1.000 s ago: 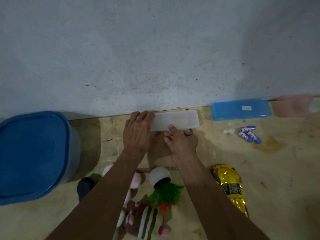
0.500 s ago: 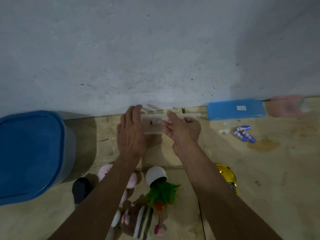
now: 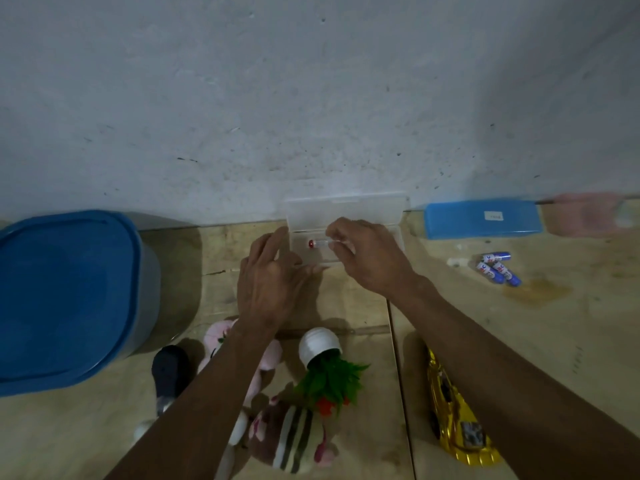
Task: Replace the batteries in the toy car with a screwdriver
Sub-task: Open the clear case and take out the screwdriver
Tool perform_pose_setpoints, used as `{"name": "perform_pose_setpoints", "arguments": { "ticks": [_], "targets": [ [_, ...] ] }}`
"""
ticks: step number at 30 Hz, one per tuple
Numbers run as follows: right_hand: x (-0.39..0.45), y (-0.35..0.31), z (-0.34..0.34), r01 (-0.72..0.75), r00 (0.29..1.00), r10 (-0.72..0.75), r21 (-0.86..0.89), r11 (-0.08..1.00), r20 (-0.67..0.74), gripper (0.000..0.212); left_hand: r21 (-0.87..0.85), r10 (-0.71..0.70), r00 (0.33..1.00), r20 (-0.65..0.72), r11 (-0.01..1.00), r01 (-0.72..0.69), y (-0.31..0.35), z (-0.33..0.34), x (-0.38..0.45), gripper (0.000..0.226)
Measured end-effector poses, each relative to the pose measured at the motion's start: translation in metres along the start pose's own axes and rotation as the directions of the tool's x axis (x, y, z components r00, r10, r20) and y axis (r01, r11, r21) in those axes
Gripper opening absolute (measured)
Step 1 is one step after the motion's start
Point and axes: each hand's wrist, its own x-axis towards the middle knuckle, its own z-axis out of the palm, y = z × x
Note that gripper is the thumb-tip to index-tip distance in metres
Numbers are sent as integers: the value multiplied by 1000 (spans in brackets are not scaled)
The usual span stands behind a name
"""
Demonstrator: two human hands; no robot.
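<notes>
clear case (image 3: 346,216): a thin see-through plastic box against the foot of the wall, its lid tipped up and back. i judge it light and a bit flexible, likely to skid if i tug at what's inside.
left hand (image 3: 266,282): spread flat, fingers loose, resting at the case's left end and front edge to steady it; it grips nothing.
right hand (image 3: 367,258): reaching into the open case, thumb and fingertips pinched on the clear handle of the screwdriver.
screwdriver (image 3: 320,243): small, lying in the case, red cap at the left end, clear barrel, the rest hidden under my fingers. i judge it light, stiff and smooth, so a little slippery; best taken around the middle of the handle, not by the cap.
toy car (image 3: 457,424): gold, shiny, lying on the floor near my right forearm, well apart from the case. looks like hard, slick plastic; i'd hold it by the sides of the body.
batteries (image 3: 498,268): a few small blue-and-white cells lying loose on the floor right of the case, below a blue box (image 3: 481,220). round and light, apt to roll.
step: fetching the tool; the car is untouched.
</notes>
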Motion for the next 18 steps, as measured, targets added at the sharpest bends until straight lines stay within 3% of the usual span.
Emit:
{"name": "perform_pose_setpoints", "arguments": {
  "ticks": [3,7,11,18],
  "targets": [
    [6,-1,7,62,994,-50,-131,989,93,19,2,17,999,-36,1000,-17,-2,1,0,52],
    [13,-5,8,80,993,-53,-264,961,107,26,21,69,997,-29,997,-68,-4,2,6,41],
    [17,-10,5,68,993,-30,-358,931,111,25,13,67,998,18,998,-67,-8,6,7,52],
    [17,-13,2,61,987,-2,-371,927,158,25,-28,-2,1000,27,1000,2,-2,0,10,58]
  ]
}}
